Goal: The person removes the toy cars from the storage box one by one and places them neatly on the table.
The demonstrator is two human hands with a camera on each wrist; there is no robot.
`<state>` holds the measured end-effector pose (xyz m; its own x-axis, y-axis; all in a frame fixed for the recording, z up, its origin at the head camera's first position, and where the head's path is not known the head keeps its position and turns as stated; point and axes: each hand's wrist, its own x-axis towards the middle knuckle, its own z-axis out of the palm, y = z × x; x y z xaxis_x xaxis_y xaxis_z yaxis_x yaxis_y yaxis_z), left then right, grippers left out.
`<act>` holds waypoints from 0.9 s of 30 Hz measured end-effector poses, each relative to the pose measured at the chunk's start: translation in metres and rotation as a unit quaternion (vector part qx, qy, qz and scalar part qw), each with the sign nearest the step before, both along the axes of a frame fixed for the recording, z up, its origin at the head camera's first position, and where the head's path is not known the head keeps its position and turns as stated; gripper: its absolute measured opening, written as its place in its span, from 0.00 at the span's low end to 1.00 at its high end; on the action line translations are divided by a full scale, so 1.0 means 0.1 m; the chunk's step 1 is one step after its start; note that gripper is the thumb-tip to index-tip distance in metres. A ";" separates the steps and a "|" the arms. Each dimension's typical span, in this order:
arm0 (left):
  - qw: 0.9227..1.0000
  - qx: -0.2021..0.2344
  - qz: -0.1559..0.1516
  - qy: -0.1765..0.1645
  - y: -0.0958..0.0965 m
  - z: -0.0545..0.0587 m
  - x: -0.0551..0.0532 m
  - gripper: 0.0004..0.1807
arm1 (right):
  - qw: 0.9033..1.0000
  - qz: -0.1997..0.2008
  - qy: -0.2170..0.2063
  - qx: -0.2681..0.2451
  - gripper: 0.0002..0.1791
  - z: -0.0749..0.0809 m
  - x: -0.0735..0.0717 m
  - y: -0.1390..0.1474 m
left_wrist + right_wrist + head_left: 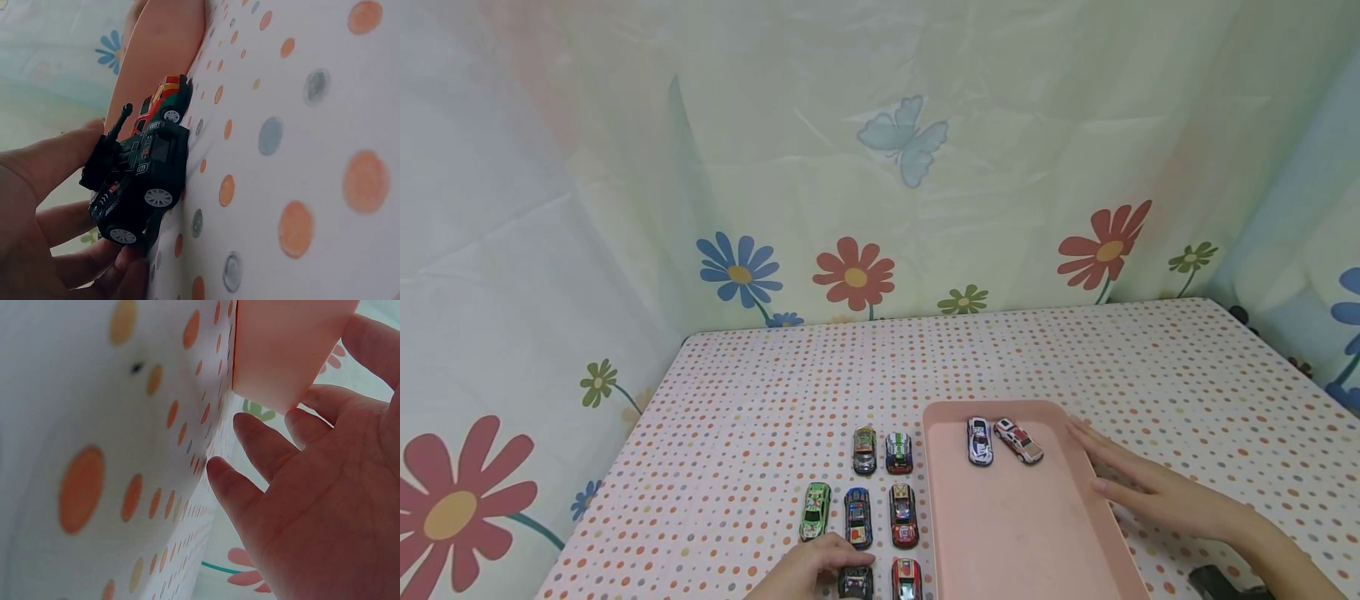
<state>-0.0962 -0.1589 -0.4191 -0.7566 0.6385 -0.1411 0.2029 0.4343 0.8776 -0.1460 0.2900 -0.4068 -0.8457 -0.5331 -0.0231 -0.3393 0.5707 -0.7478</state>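
My left hand (808,571) grips a black toy military truck (855,582) at the near end of the car rows. In the left wrist view the truck's roof gun and white-spoked wheels show, with the thumb (62,153) at the gun mount and the other fingers around the back end. A red toy car (906,577) stands just beyond it. My right hand (1157,492) lies along the right side of a pink tray (1000,533), fingers extended, fingertips at its rim. Inside the tray's far end are a white-and-purple toy car (979,441) and a white-and-red one (1018,441).
Left of the tray more toy cars stand in rows: a green one (815,511), a blue one (857,517), a red-and-dark one (903,516) and two at the back. A black object (1217,582) lies near the right forearm. The tablecloth (737,417) is dotted.
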 end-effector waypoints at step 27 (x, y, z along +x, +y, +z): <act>0.995 -0.035 0.022 0.093 -0.02 0.33 0.03 0.23 | 1.000 -0.007 0.009 0.017 0.34 0.00 0.01 0.00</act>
<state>-0.0934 -0.1606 -0.3863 -0.8007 0.5977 -0.0390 0.3389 0.5058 0.7933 -0.1453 0.2899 -0.4069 -0.8540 -0.5196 -0.0252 -0.3443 0.6009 -0.7214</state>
